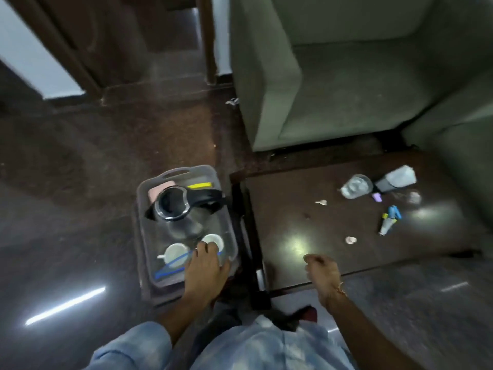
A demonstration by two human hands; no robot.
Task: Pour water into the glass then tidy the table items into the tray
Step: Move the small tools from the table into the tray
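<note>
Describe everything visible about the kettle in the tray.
The kettle stands upright in the far half of the grey plastic tray, which sits on the floor left of the dark table. Seen from above, its lid looks open or missing: a dark round mouth ringed by a shiny metal rim. A black handle points right, reaching the tray's right wall. The body below looks clear or glassy, though blurred. A pink object lies behind it. Neither hand touches it.
</note>
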